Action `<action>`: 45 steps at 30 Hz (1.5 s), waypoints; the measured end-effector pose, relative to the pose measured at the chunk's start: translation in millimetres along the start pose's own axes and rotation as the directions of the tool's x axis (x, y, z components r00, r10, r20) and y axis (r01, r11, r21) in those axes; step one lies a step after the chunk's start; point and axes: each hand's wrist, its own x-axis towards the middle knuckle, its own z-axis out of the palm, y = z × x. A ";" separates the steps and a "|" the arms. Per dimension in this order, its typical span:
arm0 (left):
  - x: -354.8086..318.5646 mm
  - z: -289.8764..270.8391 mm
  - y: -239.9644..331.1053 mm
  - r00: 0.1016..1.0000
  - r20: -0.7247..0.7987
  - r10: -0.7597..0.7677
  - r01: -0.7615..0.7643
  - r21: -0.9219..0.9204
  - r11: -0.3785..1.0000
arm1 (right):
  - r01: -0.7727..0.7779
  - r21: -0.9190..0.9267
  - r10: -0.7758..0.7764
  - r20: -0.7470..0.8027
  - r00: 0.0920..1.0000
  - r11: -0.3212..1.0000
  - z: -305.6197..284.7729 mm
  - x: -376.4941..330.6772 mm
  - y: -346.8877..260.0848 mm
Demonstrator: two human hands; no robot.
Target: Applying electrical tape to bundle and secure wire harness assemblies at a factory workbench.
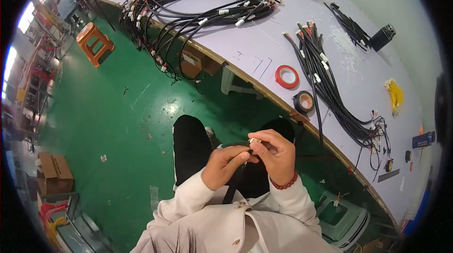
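Above my lap, my two hands meet in front of my body. Pinched in my left hand (pixel 225 164) is a dark cable, of which only short pieces show past the fingers. Thumb and forefinger of my right hand (pixel 276 154) close on a small white connector (pixel 255 140) at the cable's end. Most of the cable is hidden behind my fingers and against my black trousers. On the table to the right, a bundle of black cables (pixel 325 88) with white tags lies near a red tape roll (pixel 287 77) and a black tape roll (pixel 303 102).
The table edge (pixel 264 90) runs diagonally ahead of me. A large heap of coiled black cables (pixel 207 5) overhangs it at the far left. Farther back are yellow wires (pixel 394 96) and a black cylinder (pixel 382 37). An orange stool (pixel 95 43) and a cardboard box (pixel 55 172) stand at left.
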 end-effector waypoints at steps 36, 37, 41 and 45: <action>-6.7 8.8 -25.2 0.874 0.359 -0.329 0.464 -0.407 0.787 | -0.252 0.422 0.234 0.095 0.968 0.871 -20.4 -13.1 26.3; -6.6 10.8 -27.8 0.911 0.255 -0.323 0.408 -0.448 0.796 | -0.224 0.430 0.225 0.049 0.973 0.874 -19.5 -13.6 27.3; -5.3 3.0 -33.6 0.952 0.169 -0.255 0.301 -0.370 0.879 | -0.202 0.484 0.270 -0.075 0.960 0.852 -20.9 -14.3 30.0; -11.0 0.3 -32.8 0.924 0.275 -0.265 0.334 -0.245 0.910 | -0.168 0.529 0.275 -0.130 0.953 0.832 -25.7 -12.3 30.1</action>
